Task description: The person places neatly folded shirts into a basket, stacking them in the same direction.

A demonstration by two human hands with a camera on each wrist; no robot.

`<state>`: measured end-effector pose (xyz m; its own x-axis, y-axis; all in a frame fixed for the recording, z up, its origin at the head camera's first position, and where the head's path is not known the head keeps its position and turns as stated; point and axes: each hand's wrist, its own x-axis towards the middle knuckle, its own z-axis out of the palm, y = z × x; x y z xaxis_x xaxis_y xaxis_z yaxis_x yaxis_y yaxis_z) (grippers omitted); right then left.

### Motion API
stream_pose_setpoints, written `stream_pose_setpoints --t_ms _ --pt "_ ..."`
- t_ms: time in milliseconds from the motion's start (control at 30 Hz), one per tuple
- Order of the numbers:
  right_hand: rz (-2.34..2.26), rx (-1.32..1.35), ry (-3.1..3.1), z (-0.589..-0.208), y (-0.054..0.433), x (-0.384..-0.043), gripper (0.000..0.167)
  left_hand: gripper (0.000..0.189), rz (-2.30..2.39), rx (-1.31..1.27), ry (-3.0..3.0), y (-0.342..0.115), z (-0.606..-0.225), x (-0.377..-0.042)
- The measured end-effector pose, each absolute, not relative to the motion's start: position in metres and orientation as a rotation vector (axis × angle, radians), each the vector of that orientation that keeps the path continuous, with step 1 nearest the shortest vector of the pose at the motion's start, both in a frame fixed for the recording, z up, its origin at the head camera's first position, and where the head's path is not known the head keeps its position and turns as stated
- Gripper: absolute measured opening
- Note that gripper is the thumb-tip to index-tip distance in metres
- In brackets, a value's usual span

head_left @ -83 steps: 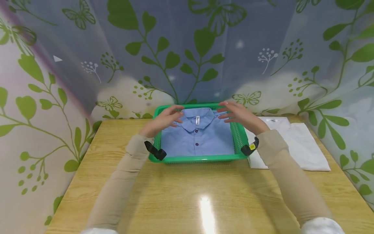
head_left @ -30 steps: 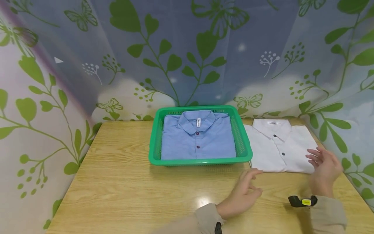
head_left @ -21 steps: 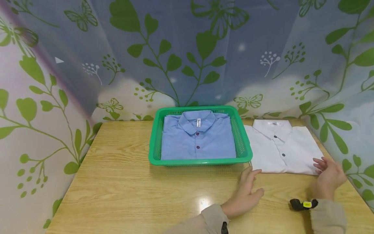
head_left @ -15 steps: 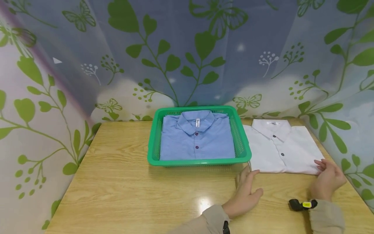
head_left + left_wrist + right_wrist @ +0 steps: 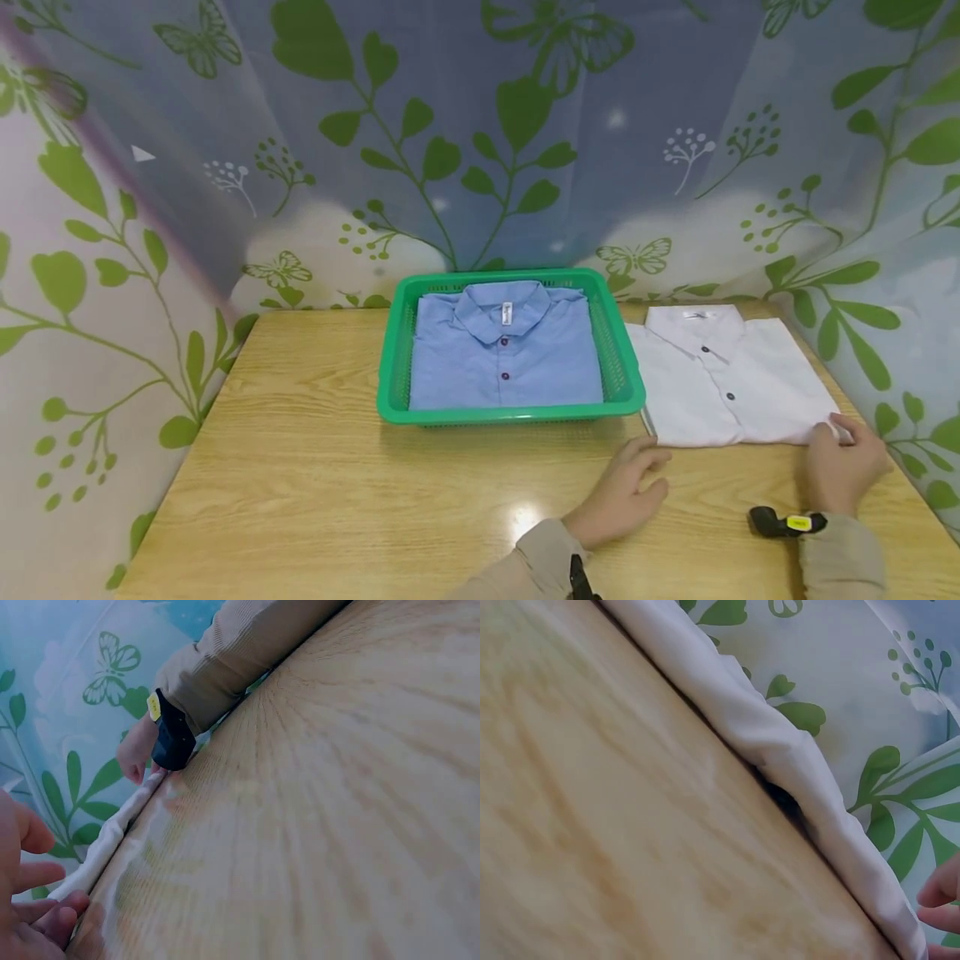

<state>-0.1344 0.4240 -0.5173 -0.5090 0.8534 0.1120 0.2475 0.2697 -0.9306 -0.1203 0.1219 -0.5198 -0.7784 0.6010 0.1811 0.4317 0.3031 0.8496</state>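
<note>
A folded white shirt [image 5: 723, 392] with dark buttons lies on the table, right of the basket. At its front right corner my right hand [image 5: 843, 467] pinches the edge between thumb and fingers; only fingertips [image 5: 943, 889] of it show in the right wrist view. My left hand [image 5: 618, 492] is at the shirt's front left corner, fingers loosely bent and thumb apart, fingertips right at the edge. The left wrist view shows those fingers [image 5: 37, 876] beside the shirt's low front fold [image 5: 105, 847]. A folded blue shirt [image 5: 465, 367] lies inside the green basket [image 5: 517, 413].
The basket stands at the back middle of the wooden table [image 5: 315, 475], close beside the white shirt's left edge. A leaf-patterned curtain [image 5: 300, 208] closes off the back and both sides.
Both hands have left the basket and come to the white shirt's front corners. In the last half second my right thumb has closed onto the corner, and the shirt's front edge has shifted slightly.
</note>
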Motion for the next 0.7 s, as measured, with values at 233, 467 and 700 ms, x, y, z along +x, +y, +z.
stream_pose_setpoints --t_ms 233,467,700 --pt "1.174 -0.990 -1.975 -0.515 0.431 -0.129 0.021 0.029 1.400 1.092 2.469 0.118 -0.517 -0.123" --pt "0.970 -1.023 -2.134 -0.514 0.441 -0.115 0.018 0.025 1.343 1.263 2.406 0.116 -0.522 -0.127" --pt "0.895 -1.037 -2.309 -0.506 0.446 -0.097 0.030 0.024 1.242 1.496 2.450 0.112 -0.524 -0.120"
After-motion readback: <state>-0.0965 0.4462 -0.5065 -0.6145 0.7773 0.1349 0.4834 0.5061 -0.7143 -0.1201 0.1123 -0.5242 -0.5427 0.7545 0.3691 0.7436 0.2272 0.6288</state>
